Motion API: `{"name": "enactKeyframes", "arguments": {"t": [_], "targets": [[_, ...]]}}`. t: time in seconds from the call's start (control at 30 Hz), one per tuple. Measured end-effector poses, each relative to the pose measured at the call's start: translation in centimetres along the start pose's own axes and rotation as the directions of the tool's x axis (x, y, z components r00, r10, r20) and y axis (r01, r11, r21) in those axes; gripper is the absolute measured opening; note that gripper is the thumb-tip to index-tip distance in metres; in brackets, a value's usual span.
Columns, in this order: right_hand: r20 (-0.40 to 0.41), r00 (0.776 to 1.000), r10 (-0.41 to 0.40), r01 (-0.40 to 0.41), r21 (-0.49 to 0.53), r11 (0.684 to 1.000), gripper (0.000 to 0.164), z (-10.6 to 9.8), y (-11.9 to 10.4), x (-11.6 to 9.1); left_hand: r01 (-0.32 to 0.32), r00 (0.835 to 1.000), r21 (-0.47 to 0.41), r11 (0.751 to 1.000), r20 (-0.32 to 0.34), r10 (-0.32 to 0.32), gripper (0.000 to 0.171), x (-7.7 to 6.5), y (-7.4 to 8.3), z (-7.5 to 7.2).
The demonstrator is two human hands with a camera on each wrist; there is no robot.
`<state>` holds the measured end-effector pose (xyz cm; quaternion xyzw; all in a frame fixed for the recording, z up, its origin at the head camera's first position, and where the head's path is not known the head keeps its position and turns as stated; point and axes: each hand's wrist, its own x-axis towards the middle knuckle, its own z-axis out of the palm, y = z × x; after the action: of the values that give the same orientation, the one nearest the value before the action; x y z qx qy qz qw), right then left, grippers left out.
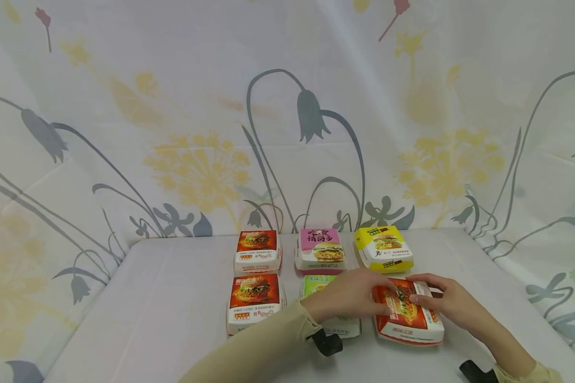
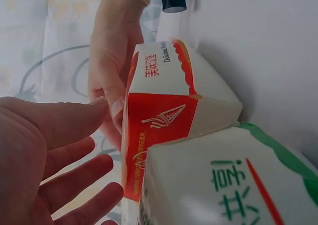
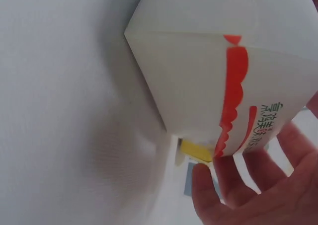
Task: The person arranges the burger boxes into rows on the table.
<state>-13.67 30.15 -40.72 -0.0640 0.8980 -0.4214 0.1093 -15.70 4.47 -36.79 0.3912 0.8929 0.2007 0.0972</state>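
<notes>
A red-and-white burger box (image 1: 407, 316) sits at the front right of the table, slightly turned. My right hand (image 1: 452, 300) holds its right side, thumb on the lid and fingers over the far edge; the right wrist view shows those fingers (image 3: 258, 168) curled against the box's side wall. From the left, my left hand (image 1: 352, 292) reaches over the same box. Its fingers are spread and loose in the left wrist view, thumb close to the lid; whether they touch is unclear. Beneath the left wrist, a green-and-white box (image 1: 347, 327) is partly hidden.
A red box (image 1: 256, 292) stands at the front left. Behind are another red box (image 1: 257, 242), a pink box (image 1: 320, 247) and a yellow box (image 1: 385, 244). The white table (image 1: 148, 303) meets a flower-patterned cloth (image 1: 196, 106) at the back and sides.
</notes>
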Motion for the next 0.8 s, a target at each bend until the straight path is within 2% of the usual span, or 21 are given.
{"name": "enactKeyframes", "arguments": {"t": [0.23,0.4,0.57,0.67,0.8], "targets": [[-0.062,0.998,0.027,-0.031,-0.066,0.997,0.065,0.0,-0.1,-0.5,-0.018,1.000,0.037,0.999,0.011,0.017,0.040,-0.8,0.1,-0.2],[-0.099,0.994,0.038,-0.052,-0.141,0.989,0.065,0.0,-0.3,-0.9,-0.007,1.000,0.058,0.998,0.030,0.005,0.040,-0.7,0.4,0.0],[-0.124,0.992,0.036,-0.061,-0.203,0.977,0.061,-0.2,-0.3,-1.4,-0.002,1.000,0.040,0.999,0.007,0.002,0.037,-0.4,0.3,0.3],[-0.129,0.991,0.040,-0.067,-0.211,0.975,0.060,-0.3,-0.1,-1.6,0.026,1.000,0.006,1.000,-0.014,-0.025,0.037,-0.1,0.2,0.4],[-0.121,0.992,0.021,-0.041,-0.169,0.985,0.065,-0.3,0.2,-1.8,0.055,0.998,-0.009,0.998,-0.038,-0.055,0.036,0.2,0.3,0.4]]}}
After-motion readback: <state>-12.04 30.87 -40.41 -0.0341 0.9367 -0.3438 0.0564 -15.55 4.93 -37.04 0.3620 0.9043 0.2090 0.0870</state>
